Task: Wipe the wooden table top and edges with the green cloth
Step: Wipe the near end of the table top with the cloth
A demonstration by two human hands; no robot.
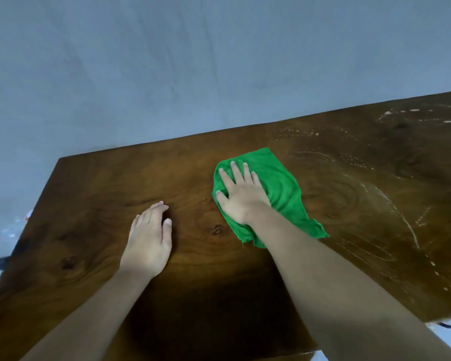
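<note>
A dark wooden table (94, 194) fills the lower part of the view, its far edge against a wall. The green cloth (281, 186) lies crumpled on the middle of the top. My right hand (241, 194) presses flat on the cloth's left part, fingers spread and pointing toward the wall. My left hand (150, 238) rests on the bare wood to the left of the cloth, fingers slightly curled, holding nothing. Pale curved streaks and droplets (391, 204) mark the wood to the right of the cloth.
A pale blue-grey wall (193, 61) stands right behind the table's far edge. The table's left corner (60, 159) sits at mid-left, with floor and small blurred items (0, 272) below it. A light floor strip (448, 323) shows past the near right edge.
</note>
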